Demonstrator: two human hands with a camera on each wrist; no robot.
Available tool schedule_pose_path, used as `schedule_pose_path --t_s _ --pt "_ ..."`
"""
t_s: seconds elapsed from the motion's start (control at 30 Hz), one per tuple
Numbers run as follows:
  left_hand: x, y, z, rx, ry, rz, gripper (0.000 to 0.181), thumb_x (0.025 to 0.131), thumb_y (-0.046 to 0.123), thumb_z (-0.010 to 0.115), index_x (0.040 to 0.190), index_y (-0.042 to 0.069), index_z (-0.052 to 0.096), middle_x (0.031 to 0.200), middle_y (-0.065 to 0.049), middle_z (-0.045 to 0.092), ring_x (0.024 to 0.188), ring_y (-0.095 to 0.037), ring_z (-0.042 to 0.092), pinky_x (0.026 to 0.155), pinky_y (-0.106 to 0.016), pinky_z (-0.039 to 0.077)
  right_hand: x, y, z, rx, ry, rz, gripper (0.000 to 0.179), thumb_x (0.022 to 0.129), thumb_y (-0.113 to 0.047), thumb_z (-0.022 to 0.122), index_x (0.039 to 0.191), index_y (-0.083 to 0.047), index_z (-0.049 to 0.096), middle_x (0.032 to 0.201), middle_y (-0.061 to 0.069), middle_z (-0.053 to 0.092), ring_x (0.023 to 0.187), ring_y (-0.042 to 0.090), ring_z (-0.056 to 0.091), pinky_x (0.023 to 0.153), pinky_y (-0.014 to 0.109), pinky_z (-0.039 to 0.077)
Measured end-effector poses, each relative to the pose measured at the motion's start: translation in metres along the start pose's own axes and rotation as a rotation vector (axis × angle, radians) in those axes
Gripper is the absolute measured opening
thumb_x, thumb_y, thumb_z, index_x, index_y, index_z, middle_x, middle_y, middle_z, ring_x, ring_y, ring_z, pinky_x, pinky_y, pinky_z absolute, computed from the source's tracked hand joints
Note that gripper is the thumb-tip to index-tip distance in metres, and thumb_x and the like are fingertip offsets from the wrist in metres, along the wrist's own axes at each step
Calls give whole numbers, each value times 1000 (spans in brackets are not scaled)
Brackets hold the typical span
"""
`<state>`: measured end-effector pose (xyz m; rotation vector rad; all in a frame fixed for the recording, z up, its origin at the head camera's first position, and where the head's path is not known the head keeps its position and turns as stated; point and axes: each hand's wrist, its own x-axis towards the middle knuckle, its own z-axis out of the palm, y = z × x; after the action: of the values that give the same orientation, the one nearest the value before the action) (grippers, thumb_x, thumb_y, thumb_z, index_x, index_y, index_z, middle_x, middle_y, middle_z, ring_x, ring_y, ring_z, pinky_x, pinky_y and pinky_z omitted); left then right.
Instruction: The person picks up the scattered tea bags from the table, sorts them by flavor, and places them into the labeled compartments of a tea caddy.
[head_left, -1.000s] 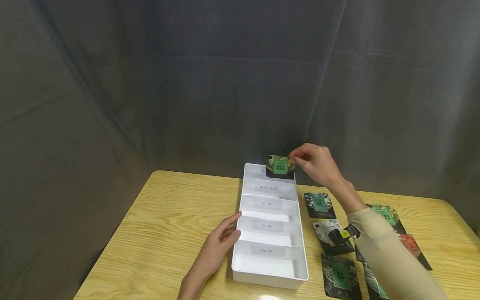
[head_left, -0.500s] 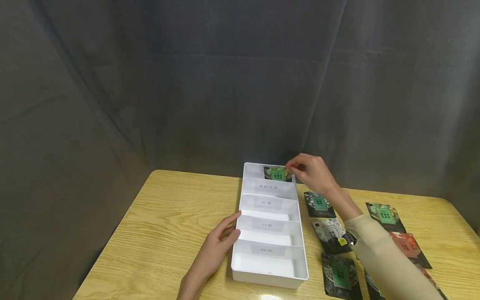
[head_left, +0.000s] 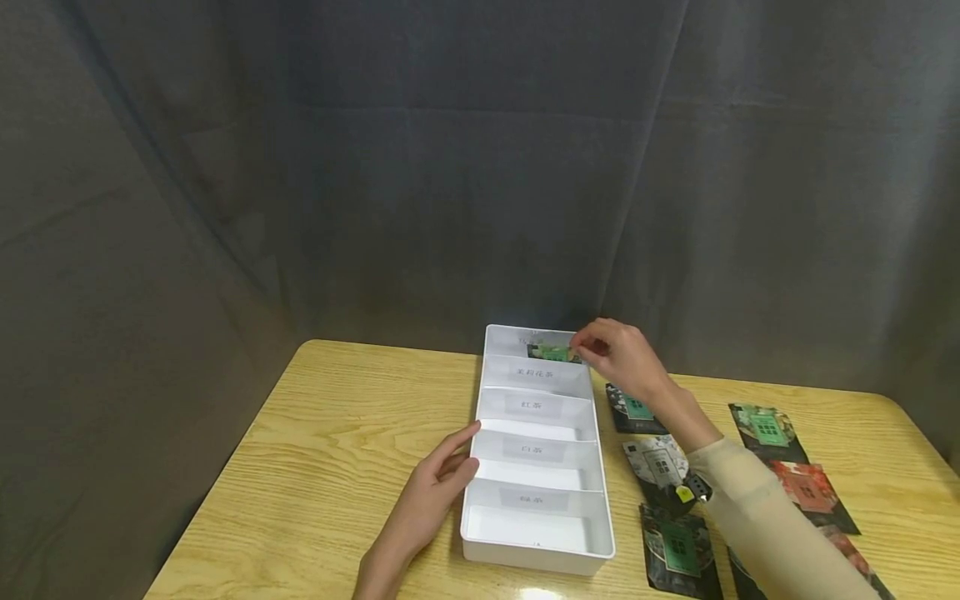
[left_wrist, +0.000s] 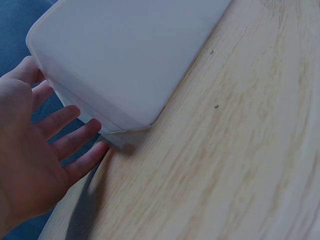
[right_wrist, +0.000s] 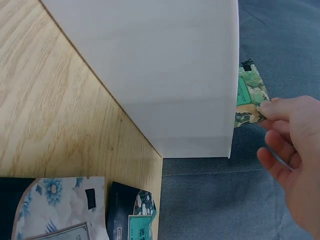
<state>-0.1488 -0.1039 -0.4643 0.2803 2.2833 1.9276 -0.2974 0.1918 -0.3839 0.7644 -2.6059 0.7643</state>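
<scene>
- Pinches the green packet by its right corner between thumb and finger of the right hand.
- Holds it roughly upright at the farthest compartment of the white box, with the upper part showing above the rim in the right wrist view.
- Rests the left hand at the long left side of the box, fingers loosely spread, clasping nothing.
- Shows five compartments in the box, each bearing a pale printed label.
- Has more on the bench, right of the box: a white-flowered packet, a red packet, a green-topped packet, others partly covered.
- Wears a beige sleeve on the right arm.
- Has a dark curtain behind.
</scene>
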Motion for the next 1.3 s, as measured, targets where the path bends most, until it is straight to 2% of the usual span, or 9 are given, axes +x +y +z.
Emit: schedule_pose_path --t_s 0.3,0.57,0.73,1.0,1.3 --pt "2 -2 0 0 -1 -1 46 104 33 53 149 31 45 155 -10 42 134 -32 51 109 -48 46 -4 7 5 -53 -48 16 5 90 -16 74 92 -12 74 92 1 71 86 18 59 74 35 51" --pt "1 -2 0 0 -1 2 46 104 33 53 149 31 45 155 -11 42 134 -33 50 109 -48 46 -7 9 4 -57 -33 6 6 89 -15 75 95 -12 75 94 2 72 89 22 61 75 37 52" --pt "1 -2 0 -11 -4 0 47 104 32 53 150 29 45 155 -11 42 134 -32 50 109 -47 46 -10 12 -1 -43 -20 16 9 90 -13 74 97 -10 76 96 4 72 90 22 62 77 41 54" --pt "2 -1 1 -18 -5 4 47 104 30 53 150 28 44 154 -12 42 133 -32 51 108 -46 47 -18 22 -13 -60 -61 111 12 93 -16 71 101 -9 75 96 5 70 90 22 61 80 42 55" --pt "1 -1 -1 -7 0 -3 46 103 33 54 148 33 46 154 -12 43 133 -32 51 109 -47 46 -31 40 -25 -56 -51 113 14 93 -18 70 103 -8 74 95 6 71 85 20 63 74 40 55"
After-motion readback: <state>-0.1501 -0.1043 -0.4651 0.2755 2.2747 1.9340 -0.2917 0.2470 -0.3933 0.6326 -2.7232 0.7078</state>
